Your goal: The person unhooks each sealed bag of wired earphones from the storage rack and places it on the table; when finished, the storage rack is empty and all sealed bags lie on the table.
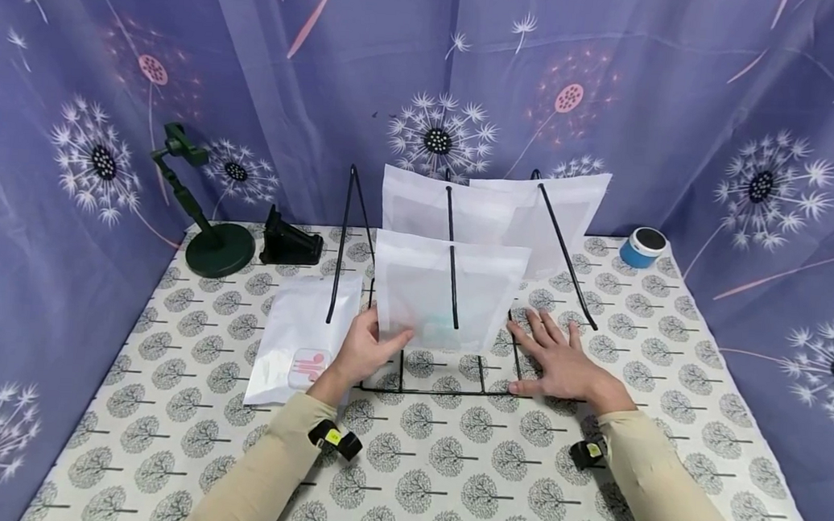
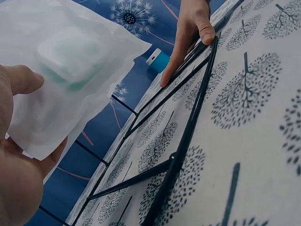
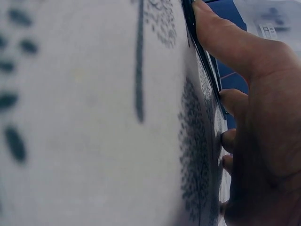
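A black wire display rack (image 1: 437,392) with long prongs stands on the table. From its middle prong hangs a white zip bag (image 1: 415,281), with a pale green-edged shape (image 2: 70,61) showing through it. My left hand (image 1: 369,352) pinches this bag's lower left corner, thumb in front and fingers behind. Behind it on the same prong is another white bag (image 1: 414,204); a third white bag (image 1: 573,203) hangs on the right prong. My right hand (image 1: 558,363) rests low at the rack's right side, fingers spread, thumb at the front base bar.
A white pouch (image 1: 281,340) with a pink-printed label lies left of the rack, beside my left wrist. Toward the back left are a dark green stand (image 1: 220,251) and a black holder (image 1: 291,244). A blue round speaker-like object (image 1: 641,248) stands back right, near the curtain (image 1: 689,110).
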`<state>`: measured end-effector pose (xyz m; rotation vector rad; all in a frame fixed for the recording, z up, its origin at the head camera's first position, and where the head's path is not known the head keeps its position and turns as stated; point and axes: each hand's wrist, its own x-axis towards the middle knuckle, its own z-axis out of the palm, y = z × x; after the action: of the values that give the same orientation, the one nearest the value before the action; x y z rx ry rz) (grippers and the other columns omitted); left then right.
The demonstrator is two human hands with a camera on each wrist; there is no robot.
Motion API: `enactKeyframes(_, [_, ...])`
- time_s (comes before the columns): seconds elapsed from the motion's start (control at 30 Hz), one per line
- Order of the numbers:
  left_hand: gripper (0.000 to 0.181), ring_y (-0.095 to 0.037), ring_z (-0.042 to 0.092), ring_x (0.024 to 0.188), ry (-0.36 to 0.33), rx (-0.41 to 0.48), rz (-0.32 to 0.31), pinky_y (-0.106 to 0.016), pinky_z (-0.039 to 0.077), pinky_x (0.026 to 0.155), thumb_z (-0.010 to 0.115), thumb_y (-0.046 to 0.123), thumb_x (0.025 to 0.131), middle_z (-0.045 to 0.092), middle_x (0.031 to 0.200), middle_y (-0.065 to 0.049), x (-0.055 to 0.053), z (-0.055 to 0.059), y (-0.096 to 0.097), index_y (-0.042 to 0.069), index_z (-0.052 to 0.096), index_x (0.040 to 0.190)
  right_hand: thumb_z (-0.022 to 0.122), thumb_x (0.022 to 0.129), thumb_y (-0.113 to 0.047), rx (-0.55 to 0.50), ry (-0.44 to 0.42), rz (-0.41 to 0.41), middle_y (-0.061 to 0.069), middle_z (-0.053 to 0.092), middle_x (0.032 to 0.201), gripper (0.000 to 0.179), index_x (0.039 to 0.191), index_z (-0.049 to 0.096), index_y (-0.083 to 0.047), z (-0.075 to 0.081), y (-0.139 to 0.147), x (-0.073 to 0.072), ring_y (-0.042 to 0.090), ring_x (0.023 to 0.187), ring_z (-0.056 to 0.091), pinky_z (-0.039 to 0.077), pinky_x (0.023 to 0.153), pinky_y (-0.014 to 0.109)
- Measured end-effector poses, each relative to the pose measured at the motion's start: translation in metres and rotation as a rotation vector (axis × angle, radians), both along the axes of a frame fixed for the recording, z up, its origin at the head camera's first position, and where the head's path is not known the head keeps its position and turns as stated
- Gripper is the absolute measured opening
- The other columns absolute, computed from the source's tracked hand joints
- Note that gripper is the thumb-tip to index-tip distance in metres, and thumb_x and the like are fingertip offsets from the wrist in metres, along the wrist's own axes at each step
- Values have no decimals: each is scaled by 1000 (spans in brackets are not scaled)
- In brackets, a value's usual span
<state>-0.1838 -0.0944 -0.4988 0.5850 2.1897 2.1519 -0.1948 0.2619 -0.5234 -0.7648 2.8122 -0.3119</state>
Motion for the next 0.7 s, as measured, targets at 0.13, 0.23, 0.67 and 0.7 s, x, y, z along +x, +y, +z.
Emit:
enactKeyframes(0.13, [39,-44,63,108,-5,-7,3,-36,58,89,67,-5,84,61,120,-30,3,0,0,-10,55,121,60,77,-75,-4,-1,2,23,3,162,107,157,15,-22,-1,1,-1,44,149,-2,-8,107,78])
enactKeyframes(0.23, [40,-46,62,109,-14,-18,9,-35,58,88,67,-3,85,61,121,-30,5,0,0,-10,55,122,60,76,-75,-7,0,2,23,4,162,107,157,16,-22,-2,1,0,44,149,-2,-8,107,78])
enactKeyframes(0.67, [40,-44,61,112,14,-4,-6,-39,55,94,67,-6,83,61,123,-29,14,1,2,-10,56,121,59,76,-77,4,15,4,22,3,162,107,157,17,-20,-2,1,0,44,149,-2,-6,109,77])
enactKeyframes(0.7, [40,-44,61,113,11,2,-12,-39,55,95,67,-5,84,61,124,-29,15,1,3,-10,55,122,59,76,-77,7,16,3,22,3,162,108,157,18,-19,-2,1,0,44,149,-2,-6,110,76])
